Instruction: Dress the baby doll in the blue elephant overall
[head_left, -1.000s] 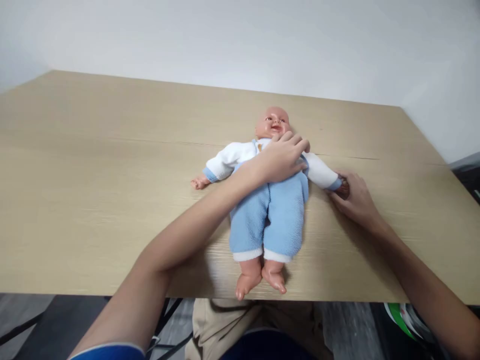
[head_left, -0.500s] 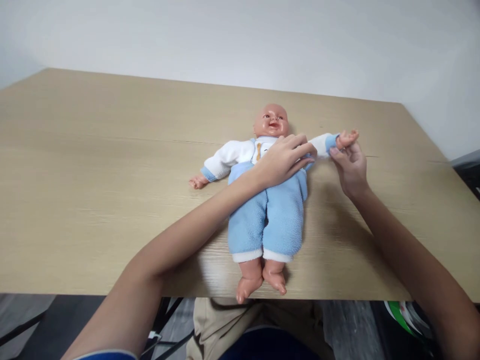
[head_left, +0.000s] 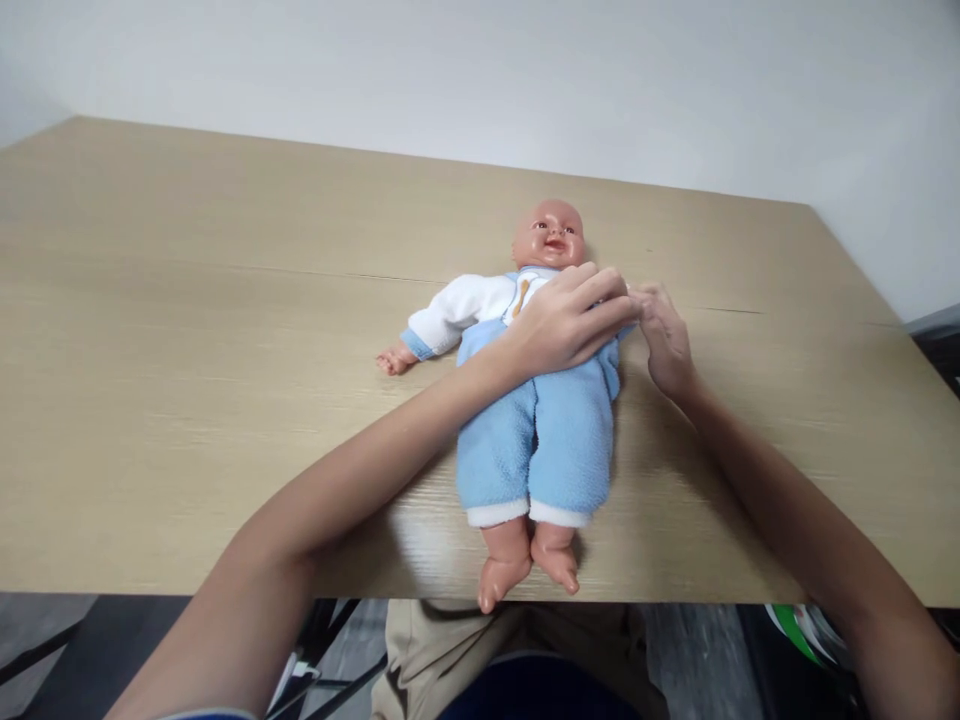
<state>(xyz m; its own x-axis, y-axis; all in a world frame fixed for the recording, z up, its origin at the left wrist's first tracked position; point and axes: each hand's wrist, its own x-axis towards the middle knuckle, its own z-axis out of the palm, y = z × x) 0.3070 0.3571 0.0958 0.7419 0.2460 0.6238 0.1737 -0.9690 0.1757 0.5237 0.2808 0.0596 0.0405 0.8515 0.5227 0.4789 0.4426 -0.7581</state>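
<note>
Beige trousers (head_left: 420,650): showing below the near edge of the table (head_left: 187,400).
Doll (head_left: 491,450): lying face up on the table, blue-and-white clothed, feet reaching the near edge.
Left hand (head_left: 581,315): lying across the doll's chest, fingers bending loosely; whether it is gripping cannot be told.
Right hand (head_left: 666,335): bending its fingers beside the left's fingertips, near the doll's shoulder; any hold being hidden.
Wall (head_left: 480,80): standing behind the table.

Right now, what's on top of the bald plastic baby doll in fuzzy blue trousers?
The person's bare left hand lies across the front of the doll. Whatever is directly under that hand is covered, so I can't tell. The bare right hand is close beside.
</note>
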